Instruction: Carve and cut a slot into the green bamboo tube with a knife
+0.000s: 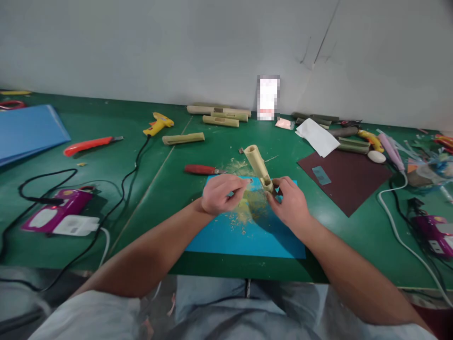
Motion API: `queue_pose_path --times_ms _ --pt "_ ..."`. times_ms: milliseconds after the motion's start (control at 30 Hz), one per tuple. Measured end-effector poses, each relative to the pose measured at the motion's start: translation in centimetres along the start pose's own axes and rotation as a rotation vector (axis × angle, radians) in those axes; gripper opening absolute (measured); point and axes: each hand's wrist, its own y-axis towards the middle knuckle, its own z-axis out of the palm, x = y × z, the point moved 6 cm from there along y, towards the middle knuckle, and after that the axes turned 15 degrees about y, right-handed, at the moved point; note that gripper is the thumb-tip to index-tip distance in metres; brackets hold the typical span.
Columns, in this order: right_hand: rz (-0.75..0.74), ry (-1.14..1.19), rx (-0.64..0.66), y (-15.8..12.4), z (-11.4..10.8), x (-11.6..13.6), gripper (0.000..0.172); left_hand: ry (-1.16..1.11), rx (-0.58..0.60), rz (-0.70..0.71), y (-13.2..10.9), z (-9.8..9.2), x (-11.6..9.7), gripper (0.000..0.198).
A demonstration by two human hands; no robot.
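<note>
My right hand grips the lower end of a short bamboo tube. The tube is tilted, its hollow upper end leaning away to the left, and a notch is cut in its side near my fingers. To the left of the tube, my left hand is closed in a pinch; a small pale bit shows at its fingertips, too small to name. Beneath both hands lies a blue sheet scattered with wood shavings. Beyond my left hand rests a red-handled carving tool.
Several bamboo pieces lie at the back. On the left are a yellow glue gun, a red utility knife and a purple power strip with cords. A dark brown sheet and white paper are on the right.
</note>
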Motion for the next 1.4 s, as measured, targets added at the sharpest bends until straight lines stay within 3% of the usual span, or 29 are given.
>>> queue_pose_path --times_ms 600,833,1400 --pt "0.219 0.036 0.016 0.1 -0.1 -1.8 0.025 -0.082 0.056 -0.021 -0.5 1.1 0.7 0.02" --pt "0.216 0.084 0.033 0.1 0.2 -2.1 0.023 -0.117 0.114 -0.026 -1.1 1.5 0.9 0.024" --pt "0.193 0.088 0.08 0.0 0.8 -2.1 0.019 -0.123 0.107 -0.021 -0.9 1.6 1.0 0.026"
